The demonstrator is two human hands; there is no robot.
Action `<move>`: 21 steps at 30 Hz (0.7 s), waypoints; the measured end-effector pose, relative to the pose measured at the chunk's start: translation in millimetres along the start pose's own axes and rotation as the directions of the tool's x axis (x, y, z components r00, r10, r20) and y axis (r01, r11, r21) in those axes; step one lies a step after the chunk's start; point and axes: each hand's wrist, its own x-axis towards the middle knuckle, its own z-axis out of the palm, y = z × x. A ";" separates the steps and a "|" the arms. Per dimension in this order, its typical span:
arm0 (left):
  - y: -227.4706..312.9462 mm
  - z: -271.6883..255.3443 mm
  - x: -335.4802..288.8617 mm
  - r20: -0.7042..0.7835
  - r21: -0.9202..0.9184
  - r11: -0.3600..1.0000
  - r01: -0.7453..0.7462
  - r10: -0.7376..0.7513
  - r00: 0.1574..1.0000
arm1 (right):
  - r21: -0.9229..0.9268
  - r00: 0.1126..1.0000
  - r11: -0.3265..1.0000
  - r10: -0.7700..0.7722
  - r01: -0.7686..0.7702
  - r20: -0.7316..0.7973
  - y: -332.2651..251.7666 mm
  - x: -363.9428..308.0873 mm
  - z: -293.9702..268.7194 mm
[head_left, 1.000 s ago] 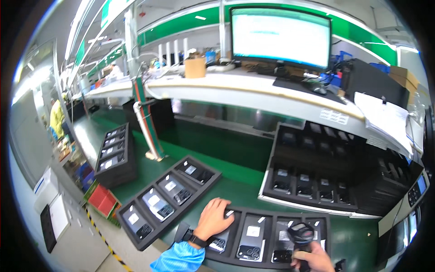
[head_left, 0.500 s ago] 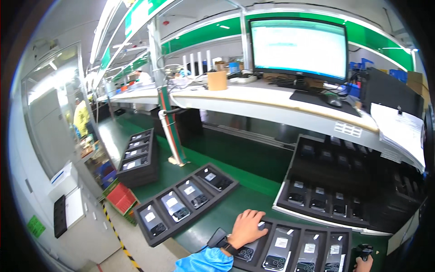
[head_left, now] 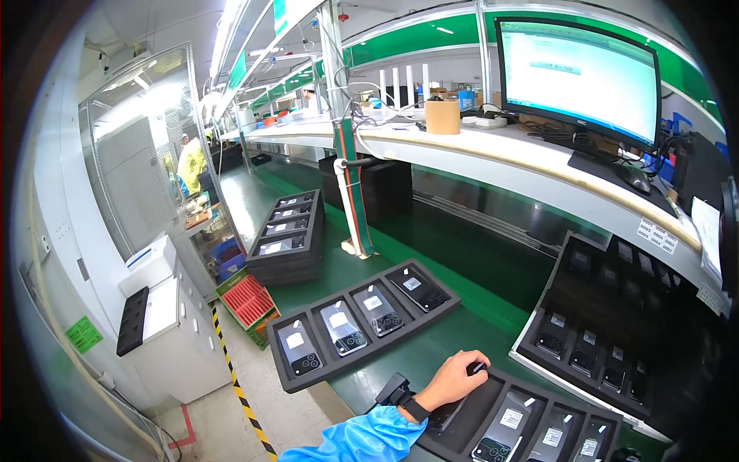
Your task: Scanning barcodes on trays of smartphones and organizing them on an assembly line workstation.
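One left hand (head_left: 453, 380) in play from where I'm standing, fingers bent in and pinching the far end of a dark phone (head_left: 444, 418), with the thumb on the near side. Most of that phone is hidden under the palm, and it sits over the leftmost slot of a black foam tray (head_left: 476, 410). Can't tell what the right hand is up to. Black watch band (head_left: 416, 408) on the wrist, blue sleeve (head_left: 369, 440) behind it.

Right of the hand, same tray, three more phones (head_left: 504, 423) with white labels, each in its own slot. Up and left of the hand there's a second foam tray (head_left: 419, 319), set at an angle on the green counter (head_left: 477, 323), four phones in it, camera ends toward the person. Further off that way, a stack of trays (head_left: 281, 268), phones in the top one.

Off to the right past the hand, more phones sit in a white-edged dark holder (head_left: 550, 373). Straight beyond the hand and higher up is a white shelf (head_left: 493, 150) with a brown roll (head_left: 443, 118), a lit monitor (head_left: 577, 77) and a mouse (head_left: 635, 179). Way left of the hand: white cabinet (head_left: 181, 331), and farther back someone in yellow (head_left: 192, 163).
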 end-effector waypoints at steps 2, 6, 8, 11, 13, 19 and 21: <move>-2.9 0.6 -0.1 0.003 -0.009 1.000 -0.017 0.017 1.000 | -0.014 0.999 0.999 0.031 -0.031 0.016 10.1 10.7 -1.8; -1.1 -1.6 -0.1 0.006 0.030 1.000 0.006 -0.006 1.000 | -0.048 1.000 0.999 0.020 -0.019 0.013 7.5 8.8 -0.4; 5.4 -2.6 1.4 0.003 0.019 0.999 0.025 -0.026 1.000 | -0.063 1.000 0.998 0.014 -0.014 0.000 11.1 13.5 0.2; -3.7 0.5 4.1 -0.008 0.021 0.998 -0.052 0.053 0.999 | -0.027 0.999 0.998 -0.052 0.051 -0.011 10.6 9.5 0.9; -3.9 0.4 1.7 -0.001 0.030 0.998 -0.051 0.051 0.999 | -0.062 1.000 0.998 -0.023 0.022 -0.005 11.6 10.9 0.8; 0.9 -0.4 0.9 0.001 -0.009 1.000 0.017 -0.017 1.000 | -0.051 1.000 0.999 -0.008 0.008 0.000 9.0 9.4 1.0; -1.7 -1.6 1.8 0.021 -0.003 1.000 0.005 -0.005 1.000 | -0.041 1.000 0.999 -0.007 0.007 -0.010 7.3 6.3 0.8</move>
